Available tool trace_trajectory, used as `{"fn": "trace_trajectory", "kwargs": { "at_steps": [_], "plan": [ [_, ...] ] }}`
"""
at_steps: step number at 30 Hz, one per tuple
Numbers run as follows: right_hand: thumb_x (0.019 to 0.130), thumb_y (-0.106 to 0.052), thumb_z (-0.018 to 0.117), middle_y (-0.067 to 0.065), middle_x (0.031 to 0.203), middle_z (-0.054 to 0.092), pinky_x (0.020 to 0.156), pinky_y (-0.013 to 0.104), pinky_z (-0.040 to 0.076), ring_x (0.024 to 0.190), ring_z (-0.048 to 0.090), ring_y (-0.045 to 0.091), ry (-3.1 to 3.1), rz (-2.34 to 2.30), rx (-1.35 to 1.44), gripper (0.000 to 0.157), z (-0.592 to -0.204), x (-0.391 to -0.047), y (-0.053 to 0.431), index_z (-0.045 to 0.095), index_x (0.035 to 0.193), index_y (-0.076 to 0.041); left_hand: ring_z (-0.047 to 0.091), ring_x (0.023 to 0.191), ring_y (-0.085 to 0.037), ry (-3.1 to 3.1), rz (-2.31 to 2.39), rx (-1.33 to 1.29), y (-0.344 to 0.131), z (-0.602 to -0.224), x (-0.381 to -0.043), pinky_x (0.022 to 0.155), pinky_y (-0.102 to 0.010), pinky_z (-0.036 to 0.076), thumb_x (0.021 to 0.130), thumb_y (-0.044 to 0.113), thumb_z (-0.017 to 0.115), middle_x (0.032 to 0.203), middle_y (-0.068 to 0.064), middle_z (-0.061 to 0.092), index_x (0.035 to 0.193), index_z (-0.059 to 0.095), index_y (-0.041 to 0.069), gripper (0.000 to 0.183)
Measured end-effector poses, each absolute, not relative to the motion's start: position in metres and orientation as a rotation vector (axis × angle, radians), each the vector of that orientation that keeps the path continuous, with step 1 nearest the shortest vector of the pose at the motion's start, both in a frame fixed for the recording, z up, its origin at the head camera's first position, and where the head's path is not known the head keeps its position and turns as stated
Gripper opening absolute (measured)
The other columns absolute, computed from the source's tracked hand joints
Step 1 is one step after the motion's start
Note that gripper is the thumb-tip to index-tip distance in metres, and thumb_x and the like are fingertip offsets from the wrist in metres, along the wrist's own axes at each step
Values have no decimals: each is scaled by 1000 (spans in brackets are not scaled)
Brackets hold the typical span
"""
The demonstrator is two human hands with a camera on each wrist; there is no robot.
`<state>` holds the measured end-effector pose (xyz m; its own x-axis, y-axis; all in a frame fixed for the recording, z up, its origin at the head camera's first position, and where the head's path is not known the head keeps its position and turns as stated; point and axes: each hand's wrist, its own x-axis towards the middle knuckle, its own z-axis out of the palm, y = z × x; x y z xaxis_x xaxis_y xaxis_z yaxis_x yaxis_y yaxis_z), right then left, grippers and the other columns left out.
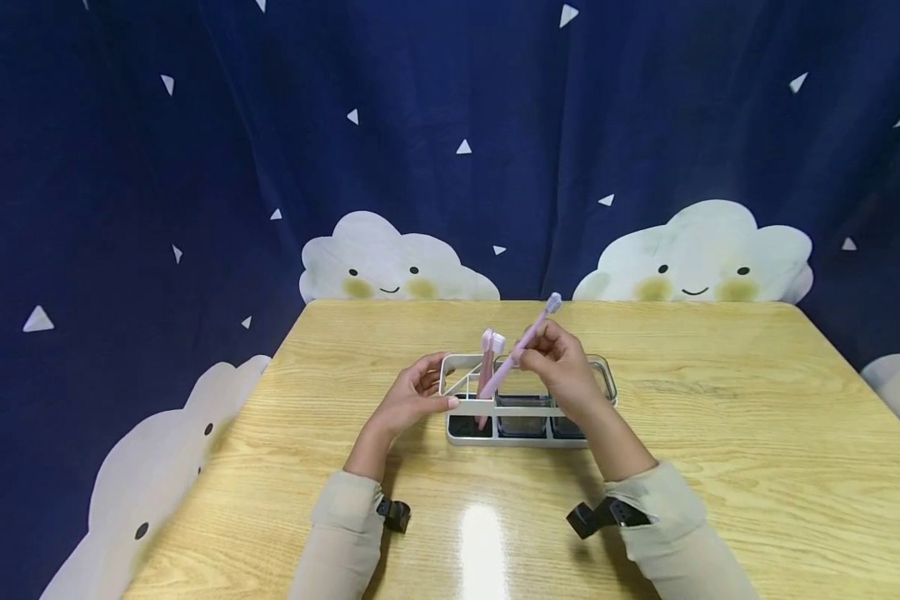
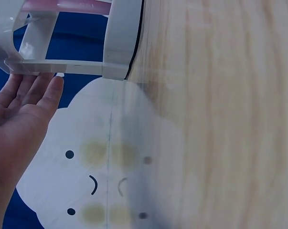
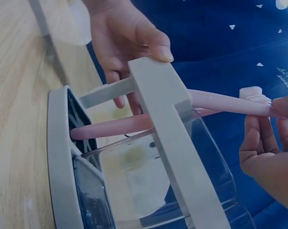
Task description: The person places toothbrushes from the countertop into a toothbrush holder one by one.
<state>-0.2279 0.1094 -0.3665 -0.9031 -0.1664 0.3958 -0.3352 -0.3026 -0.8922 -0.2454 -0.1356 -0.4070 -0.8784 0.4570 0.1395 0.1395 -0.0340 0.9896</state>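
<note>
A white toothbrush holder (image 1: 525, 411) stands on the wooden table, with clear cups (image 1: 522, 427) in its middle and right slots. My left hand (image 1: 412, 396) grips its left end, thumb on the top front corner and fingers along the side, as the right wrist view also shows. Between thumb and fingers, my right hand (image 1: 566, 367) pinches a light pink toothbrush (image 1: 501, 375). That brush slants with its bristles up, and its lower end is at the left compartment's top opening. A darker pink toothbrush (image 3: 112, 128) stands in that same compartment, its foot on the base.
The wooden table (image 1: 720, 433) extends around the holder on both sides. Behind it hangs a dark blue curtain (image 1: 420, 83) with white triangles and smiling clouds. A black wrist camera (image 1: 396, 515) sits on the left sleeve, another (image 1: 596, 517) on the right.
</note>
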Motion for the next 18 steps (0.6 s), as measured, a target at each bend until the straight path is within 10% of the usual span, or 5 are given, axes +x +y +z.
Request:
{"fn": "trace_trajectory", "kwargs": {
  "at_steps": [18],
  "plan": [
    [82,10,58,9,76,53,56,22,40,67,47,18,-2174,1979,681,8,-368,-228,92,54,85,5,32,123,-50,1987,2026,640,-136,-407,-244,106,-46,24,74,-11,67,132,-37,36,136,34,-11,70]
  ]
}}
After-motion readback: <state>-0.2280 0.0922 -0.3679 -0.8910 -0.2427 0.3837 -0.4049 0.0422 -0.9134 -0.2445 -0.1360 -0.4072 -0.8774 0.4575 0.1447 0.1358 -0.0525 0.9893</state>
